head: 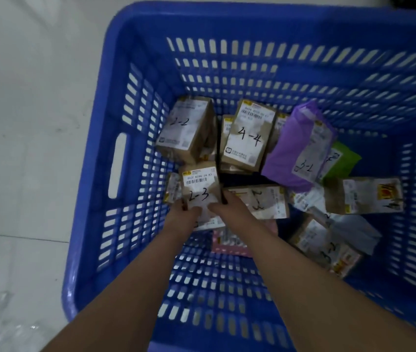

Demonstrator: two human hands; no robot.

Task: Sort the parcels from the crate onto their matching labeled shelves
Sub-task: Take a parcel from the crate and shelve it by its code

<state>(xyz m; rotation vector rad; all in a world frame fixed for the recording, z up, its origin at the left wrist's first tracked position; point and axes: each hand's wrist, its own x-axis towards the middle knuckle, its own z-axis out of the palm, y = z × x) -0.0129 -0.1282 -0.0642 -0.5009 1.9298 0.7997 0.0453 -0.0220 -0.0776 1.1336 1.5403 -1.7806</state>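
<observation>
Both hands down in blue crate [125,72]. Left hand [185,212] and right hand [223,208] clamp the 2-3 box [199,185] between them, left side of crate, other parcels around it.

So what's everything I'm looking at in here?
Crate: one, blue, slotted, on the pale floor.
Box marked 2-3: one, brown, gripped by both hands.
Box marked 2-2: one, brown, far left.
Box marked 4-4: one, brown, centre back.
Purple bag: one, right of 4-4.
Green bag: one, behind the purple one.
Other parcels: several, brown or grey, right side; exact count unclear.
Left hand: on the 2-3 box.
Right hand: on the same box.
</observation>
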